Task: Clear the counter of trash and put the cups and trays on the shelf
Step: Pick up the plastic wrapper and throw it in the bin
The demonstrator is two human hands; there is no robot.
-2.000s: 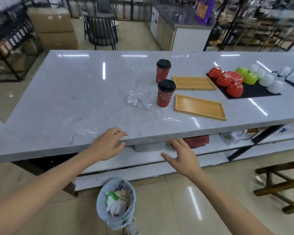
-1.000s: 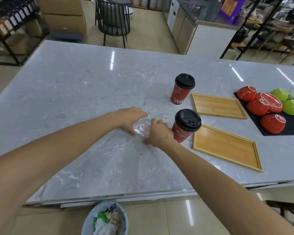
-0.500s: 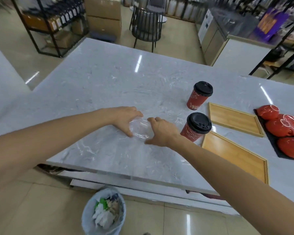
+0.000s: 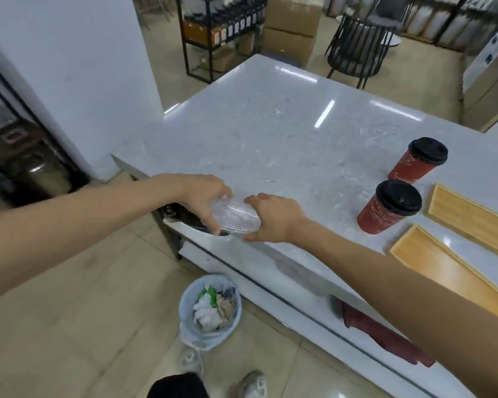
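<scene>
A crumpled clear plastic wrapper (image 4: 234, 217) is pressed between my left hand (image 4: 203, 198) and my right hand (image 4: 273, 218), just at the near edge of the grey marble counter (image 4: 285, 139). Two red paper cups with black lids stand to the right, one nearer (image 4: 388, 208) and one farther back (image 4: 417, 160). Two shallow wooden trays lie right of the cups, one at the front (image 4: 454, 271) and one behind it (image 4: 472, 214). Under the counter runs a white shelf (image 4: 299, 300).
A trash bin (image 4: 210, 308) lined with a light bag and holding paper scraps stands on the tiled floor below my hands. A dark red cloth (image 4: 383, 331) lies on the shelf. A white pillar is at the left; racks, boxes and a black chair stand beyond the counter.
Both hands closed around the wrapper and drew it from beside the nearer cup to the counter's near edge, above the bin. The view has swung left.
</scene>
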